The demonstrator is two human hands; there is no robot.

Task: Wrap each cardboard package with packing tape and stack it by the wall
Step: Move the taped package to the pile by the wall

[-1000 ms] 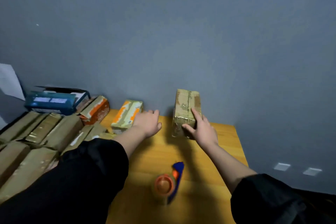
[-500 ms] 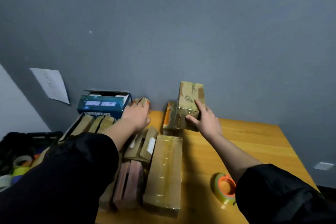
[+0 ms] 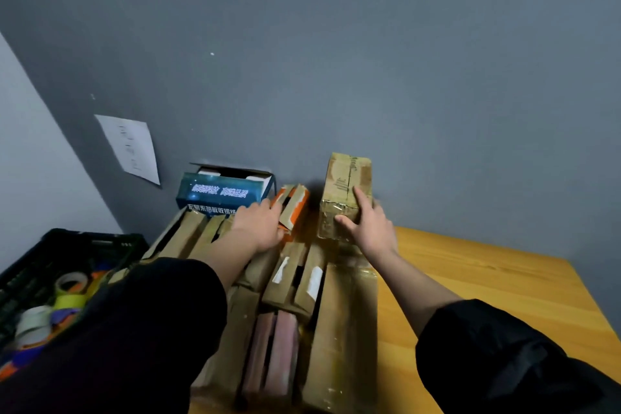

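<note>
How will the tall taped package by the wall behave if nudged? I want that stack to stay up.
The taped package stands on end, so it probably tips easily. Its glossy tape may feel slippery under the right hand. Its crumpled corners suggest soft cardboard that could dent.

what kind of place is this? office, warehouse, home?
Probably a small makeshift packing station, not a warehouse: taped cardboard packages piled on a wooden table against a bare grey wall, with a black crate of tape rolls beside it.
</note>
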